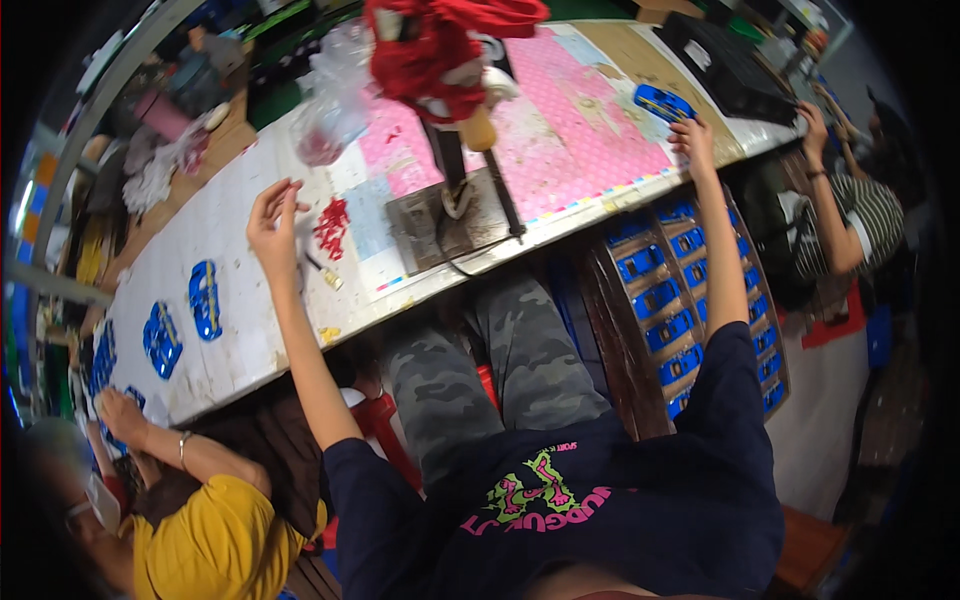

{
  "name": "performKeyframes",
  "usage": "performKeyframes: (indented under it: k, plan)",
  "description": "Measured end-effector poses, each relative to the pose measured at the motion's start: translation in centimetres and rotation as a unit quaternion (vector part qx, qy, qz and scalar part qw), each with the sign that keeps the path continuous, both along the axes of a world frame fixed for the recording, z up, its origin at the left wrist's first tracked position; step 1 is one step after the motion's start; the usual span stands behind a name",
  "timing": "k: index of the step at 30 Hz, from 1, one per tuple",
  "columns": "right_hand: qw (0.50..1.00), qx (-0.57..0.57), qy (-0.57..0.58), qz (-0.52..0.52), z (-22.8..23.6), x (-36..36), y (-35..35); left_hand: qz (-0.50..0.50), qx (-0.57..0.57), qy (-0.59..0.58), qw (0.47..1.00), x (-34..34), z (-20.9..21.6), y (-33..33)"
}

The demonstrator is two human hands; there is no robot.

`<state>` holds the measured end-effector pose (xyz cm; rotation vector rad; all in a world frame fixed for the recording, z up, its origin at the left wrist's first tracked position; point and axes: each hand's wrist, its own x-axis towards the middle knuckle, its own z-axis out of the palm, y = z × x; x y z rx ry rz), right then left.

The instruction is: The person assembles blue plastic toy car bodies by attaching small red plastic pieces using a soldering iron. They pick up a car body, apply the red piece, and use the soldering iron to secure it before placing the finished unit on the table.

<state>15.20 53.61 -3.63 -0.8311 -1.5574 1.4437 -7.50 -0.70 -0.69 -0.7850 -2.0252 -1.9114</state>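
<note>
My left hand [273, 225] is raised over the left part of the white worktable [255, 350], its fingers loosely bent and apart, with nothing visible in them. Just right of it lies a pile of small red pieces [332, 228]. At the far right, the fingers of my right hand [693, 145] are at the near end of a blue toy car [660, 101] and seem to grip it. Between my hands stands a bench machine with a metal base [450, 218] and red cloth [430, 60] wrapped round its top.
More blue toy cars [205, 300] lie on the left, near a co-worker in a yellow shirt [215, 540]. A tray of blue cars [655, 300] sits below the table edge at right. Behind it is a person in a striped shirt [880, 215]. A black bin [725, 65] stands far right.
</note>
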Motion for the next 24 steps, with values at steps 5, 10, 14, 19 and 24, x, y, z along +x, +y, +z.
performKeyframes:
  k: [5,10,14,19,24]
  plan:
    - [0.996,-0.008,-0.080,0.031,-0.9,-1.6,2.8,-0.064,0.080,-0.059,0.993,-0.1,0.5,-0.7]
    - [0.994,-0.094,0.044,0.023,-0.8,-0.8,0.8,-0.111,0.123,-0.060,0.984,-0.1,0.5,-1.5]
    - [0.964,-0.157,0.203,0.064,-0.4,2.7,-2.0,-0.116,0.154,-0.051,0.980,1.8,1.2,-1.6]
    - [0.874,-0.277,0.379,0.125,1.9,10.4,-8.5,-0.183,0.192,-0.008,0.964,9.1,3.1,-2.1]
    - [0.713,-0.368,0.452,0.389,3.6,15.0,-18.8,-0.300,0.297,0.021,0.906,14.3,4.5,-0.2]
